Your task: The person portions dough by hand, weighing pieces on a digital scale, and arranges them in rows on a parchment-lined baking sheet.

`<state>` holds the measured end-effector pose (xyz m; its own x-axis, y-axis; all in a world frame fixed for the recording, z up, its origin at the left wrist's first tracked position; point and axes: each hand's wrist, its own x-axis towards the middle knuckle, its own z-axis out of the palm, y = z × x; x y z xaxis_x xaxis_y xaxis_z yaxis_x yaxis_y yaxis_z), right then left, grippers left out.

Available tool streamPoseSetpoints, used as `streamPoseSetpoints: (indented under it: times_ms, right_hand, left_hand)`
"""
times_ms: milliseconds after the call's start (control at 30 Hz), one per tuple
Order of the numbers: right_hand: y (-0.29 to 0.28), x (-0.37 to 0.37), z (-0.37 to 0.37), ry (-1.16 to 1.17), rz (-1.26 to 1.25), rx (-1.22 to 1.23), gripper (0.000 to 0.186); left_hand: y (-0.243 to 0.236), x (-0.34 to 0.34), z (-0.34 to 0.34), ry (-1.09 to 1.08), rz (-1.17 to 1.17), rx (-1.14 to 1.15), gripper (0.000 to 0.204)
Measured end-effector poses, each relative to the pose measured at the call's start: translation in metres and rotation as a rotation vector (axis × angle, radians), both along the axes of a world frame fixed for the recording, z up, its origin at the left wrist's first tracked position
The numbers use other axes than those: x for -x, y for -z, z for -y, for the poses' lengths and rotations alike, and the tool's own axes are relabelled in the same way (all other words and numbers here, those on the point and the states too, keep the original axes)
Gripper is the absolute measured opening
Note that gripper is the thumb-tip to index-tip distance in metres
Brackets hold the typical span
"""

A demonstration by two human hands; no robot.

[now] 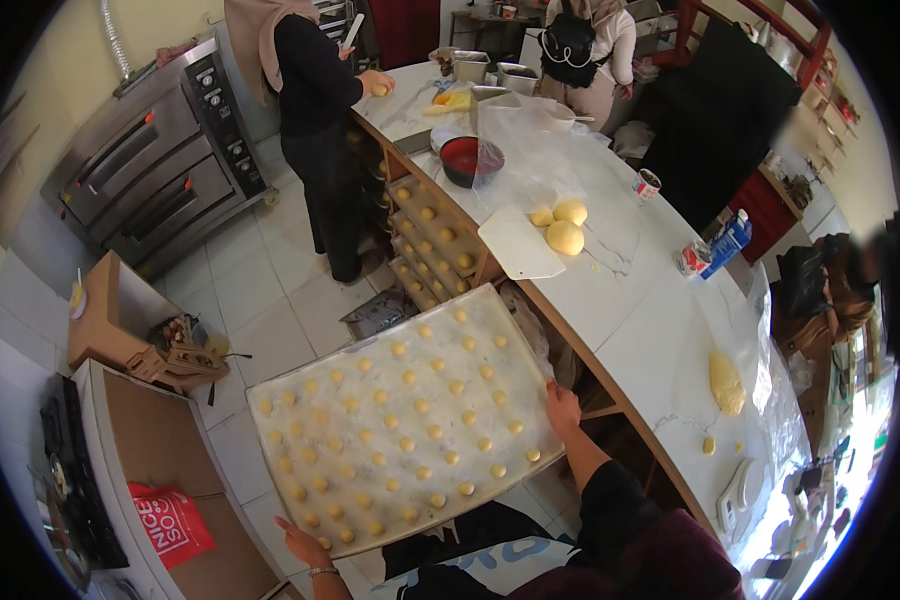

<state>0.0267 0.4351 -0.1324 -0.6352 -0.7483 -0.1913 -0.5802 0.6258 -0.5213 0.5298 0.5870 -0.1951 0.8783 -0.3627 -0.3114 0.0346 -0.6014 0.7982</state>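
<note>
A large rectangular baking tray (375, 346), covered with rows of small pale-yellow dough balls (407, 445), is held up in front of my body. My right hand (563, 408) grips its right edge, with fingers partly hidden beneath the rim. At the near left corner, my left hand (305, 548) supports the tray; its thumb shows beside the edge and the other fingers are mostly out of sight. The tray is off the floor, left of the long white worktable (610, 290).
Larger dough pieces (566, 238) and a white board (520, 243) lie on the worktable. More filled trays (436, 235) sit beneath it. A person in black (315, 130) stands at its far end, near a steel deck oven (155, 150). A cardboard box (120, 320) stands left.
</note>
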Motion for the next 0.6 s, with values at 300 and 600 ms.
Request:
streamPoseSetpoints:
  times_ms: [300, 600]
  right_hand:
    - [0.011, 0.043, 0.063, -0.029, 0.052, -0.256, 0.068]
    - [0.091, 0.086, 0.08, -0.101, -0.138, 0.187, 0.07]
  left_hand:
    - [0.006, 0.063, 0.006, -0.105, -0.045, -0.049, 0.081]
    - [0.015, 0.099, 0.014, -0.2, -0.031, 0.02, 0.09]
